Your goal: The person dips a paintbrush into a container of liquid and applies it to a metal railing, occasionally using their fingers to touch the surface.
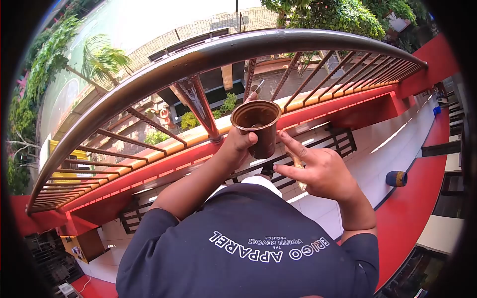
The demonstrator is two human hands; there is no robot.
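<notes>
Already near-empty: brown cup (258,126) w/ just dregs inside, held up by railing (198,59), L hand (238,144) wrapped round it, R hand (318,171) pinching a small stick-like item, 2 fingers out; only residue left.

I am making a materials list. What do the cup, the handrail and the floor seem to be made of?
Cup: likely thin plastic, brown and slightly translucent, with a rolled rim; paper is possible. The left hand holds it.
Handrail: metal, probably steel, a smooth grey tube with bright highlights.
Floor: glossy white tile, it seems, with faint joint lines and reflections.
</notes>
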